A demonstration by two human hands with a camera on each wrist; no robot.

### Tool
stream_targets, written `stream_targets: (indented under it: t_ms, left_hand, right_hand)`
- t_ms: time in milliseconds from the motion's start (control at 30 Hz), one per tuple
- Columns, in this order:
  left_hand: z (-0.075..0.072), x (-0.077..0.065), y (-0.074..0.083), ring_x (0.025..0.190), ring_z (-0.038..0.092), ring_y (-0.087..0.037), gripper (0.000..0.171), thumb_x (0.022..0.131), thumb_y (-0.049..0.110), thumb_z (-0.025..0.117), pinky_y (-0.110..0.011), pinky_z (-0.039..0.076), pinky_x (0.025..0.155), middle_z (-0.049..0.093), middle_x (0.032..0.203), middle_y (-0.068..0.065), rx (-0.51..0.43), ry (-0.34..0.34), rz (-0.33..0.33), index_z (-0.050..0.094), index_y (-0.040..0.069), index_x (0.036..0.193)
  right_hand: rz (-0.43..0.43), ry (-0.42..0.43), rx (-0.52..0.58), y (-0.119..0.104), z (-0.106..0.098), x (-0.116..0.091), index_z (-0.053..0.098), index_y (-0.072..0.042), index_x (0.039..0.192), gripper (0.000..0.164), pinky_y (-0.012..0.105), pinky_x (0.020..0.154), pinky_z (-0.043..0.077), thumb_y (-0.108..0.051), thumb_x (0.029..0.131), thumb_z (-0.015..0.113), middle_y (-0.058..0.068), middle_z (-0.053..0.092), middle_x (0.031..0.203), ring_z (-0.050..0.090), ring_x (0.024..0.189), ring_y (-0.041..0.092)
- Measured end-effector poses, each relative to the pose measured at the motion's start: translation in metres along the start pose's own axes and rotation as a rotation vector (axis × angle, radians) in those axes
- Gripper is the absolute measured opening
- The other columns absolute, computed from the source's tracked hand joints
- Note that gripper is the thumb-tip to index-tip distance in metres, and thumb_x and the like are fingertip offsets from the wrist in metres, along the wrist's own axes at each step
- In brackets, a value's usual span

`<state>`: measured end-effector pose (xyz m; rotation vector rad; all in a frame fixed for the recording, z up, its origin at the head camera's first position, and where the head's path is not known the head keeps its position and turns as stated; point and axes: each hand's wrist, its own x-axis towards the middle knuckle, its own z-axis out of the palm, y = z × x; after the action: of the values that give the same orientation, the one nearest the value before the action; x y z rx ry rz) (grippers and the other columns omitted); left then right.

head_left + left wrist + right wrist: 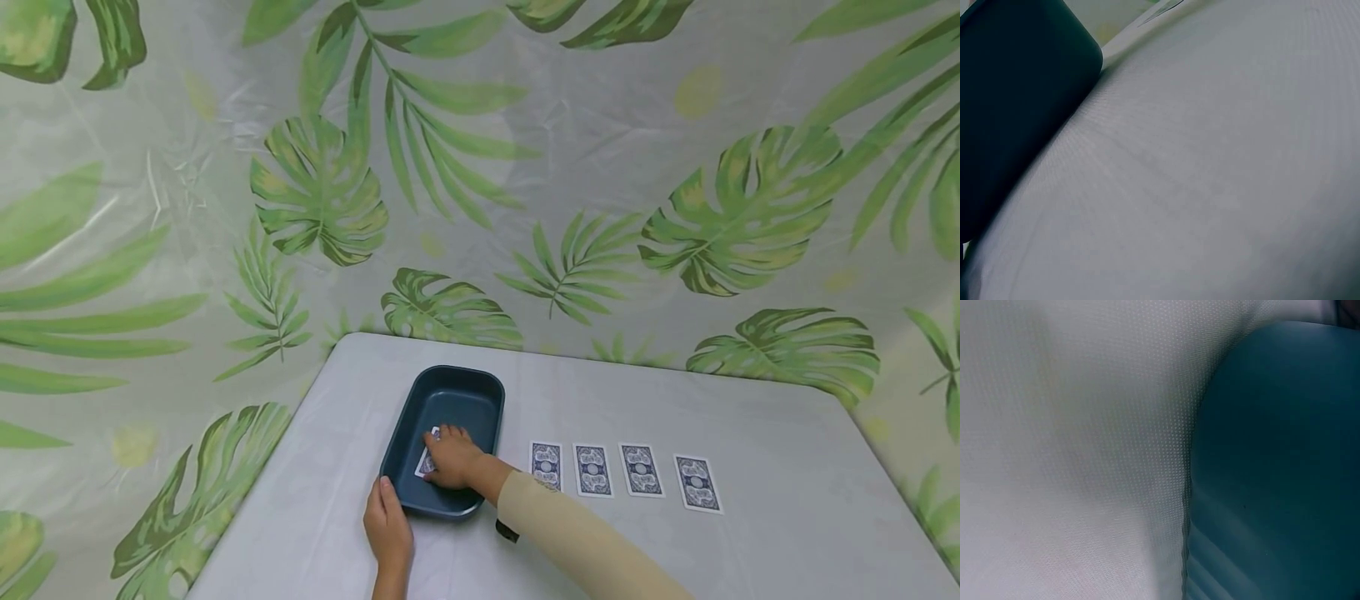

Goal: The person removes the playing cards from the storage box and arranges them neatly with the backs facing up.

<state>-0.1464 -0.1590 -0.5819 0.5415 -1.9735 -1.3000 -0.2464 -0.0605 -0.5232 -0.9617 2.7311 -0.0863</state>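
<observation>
Head view: one card (424,464) lies in the dark tray (463,406), showing at the 9 o'clock side of the right hand (454,458), partly covered by it. Right hand back-up, partway open; thumb at the card's near end, fingertips at its far end, card held between. Left hand (388,523) touches the tray's 7 o'clock corner, thumb at the rim; cannot tell whether fingers curl beneath. Four cards (594,471), backs up, row off at 3 o'clock from the tray; the nearest is partly behind the sleeve (577,525). Room: strips of table (772,450) at the tray's 12 and 9 o'clock; wider stretch past the last card at 3.

Left wrist view: tray wall from 9 to 11 o'clock, table surface at 3. Finger state: cannot tell.

Right wrist view: tray wall at 3 o'clock, table at 9. Grip: cannot tell.
</observation>
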Motion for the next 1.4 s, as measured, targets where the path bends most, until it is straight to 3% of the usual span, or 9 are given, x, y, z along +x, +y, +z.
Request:
stream_targets:
  t_ms: [167, 333, 467, 833, 1067, 1200, 1400]
  left_hand:
    - [0.001, 0.000, 0.003, 0.097, 0.057, -0.039, 0.033, 0.098, 0.016, 0.040, -0.047, 0.039, 0.083, 0.062, 0.102, -0.025, -0.002, 0.003, 0.012, 0.059, -0.011, 0.105]
    - [0.002, -0.001, 0.005, 0.102, 0.055, -0.040, 0.036, 0.099, 0.018, 0.039, -0.049, 0.039, 0.087, 0.060, 0.107, -0.026, -0.012, -0.018, -0.023, 0.057, -0.011, 0.109]
    - [0.003, -0.001, 0.006, 0.102, 0.054, -0.041, 0.037, 0.099, 0.018, 0.038, -0.050, 0.038, 0.087, 0.059, 0.108, -0.027, -0.008, -0.028, -0.035, 0.056, -0.012, 0.110]
    - [0.001, -0.001, 0.007, 0.103, 0.054, -0.041, 0.037, 0.099, 0.019, 0.037, -0.051, 0.038, 0.087, 0.059, 0.109, -0.027, -0.002, -0.031, -0.058, 0.056, -0.011, 0.110]
    - [0.000, -0.002, 0.004, 0.099, 0.055, -0.040, 0.036, 0.099, 0.019, 0.038, -0.050, 0.039, 0.084, 0.060, 0.105, -0.026, -0.002, -0.023, -0.047, 0.058, -0.010, 0.106]
    - [-0.001, -0.002, 0.003, 0.096, 0.055, -0.042, 0.036, 0.099, 0.018, 0.038, -0.052, 0.038, 0.082, 0.060, 0.102, -0.028, 0.002, -0.011, -0.048, 0.058, -0.011, 0.103]
    - [-0.001, -0.003, 0.004, 0.099, 0.053, -0.044, 0.036, 0.099, 0.018, 0.039, -0.050, 0.037, 0.085, 0.059, 0.104, -0.029, -0.005, -0.002, -0.048, 0.058, -0.012, 0.103]
  right_hand:
    - [-0.045, 0.038, -0.101, 0.001, 0.000, 0.000, 0.044, -0.009, 0.130, 0.062, 0.041, 0.101, 0.032, -0.047, 0.084, 0.061, 0.020, 0.046, 0.129, 0.043, 0.120, 0.031]
    - [-0.097, 0.091, -0.217, 0.006, -0.005, 0.000, 0.049, -0.014, 0.121, 0.060, 0.035, 0.096, 0.037, -0.054, 0.079, 0.062, 0.013, 0.055, 0.114, 0.053, 0.104, 0.023]
    - [-0.112, 0.113, -0.235, 0.010, -0.011, 0.001, 0.050, -0.016, 0.122, 0.063, 0.033, 0.092, 0.040, -0.058, 0.076, 0.061, 0.010, 0.057, 0.107, 0.054, 0.095, 0.019]
    - [-0.196, 0.052, -0.169, 0.014, -0.040, -0.007, 0.051, -0.026, 0.131, 0.064, 0.031, 0.085, 0.044, -0.056, 0.076, 0.063, 0.011, 0.047, 0.120, 0.047, 0.101, 0.020]
    - [-0.296, 0.036, -0.201, 0.020, -0.055, -0.015, 0.053, -0.024, 0.130, 0.062, 0.026, 0.078, 0.045, -0.055, 0.076, 0.063, 0.009, 0.045, 0.118, 0.045, 0.098, 0.018]
    - [-0.369, 0.049, -0.234, 0.027, -0.073, -0.027, 0.052, -0.026, 0.131, 0.060, 0.029, 0.083, 0.044, -0.053, 0.078, 0.062, 0.010, 0.043, 0.125, 0.045, 0.104, 0.019]
    - [-0.481, 0.051, -0.293, 0.057, -0.097, -0.056, 0.047, -0.027, 0.135, 0.060, 0.033, 0.095, 0.038, -0.050, 0.081, 0.060, 0.011, 0.036, 0.136, 0.039, 0.119, 0.022]
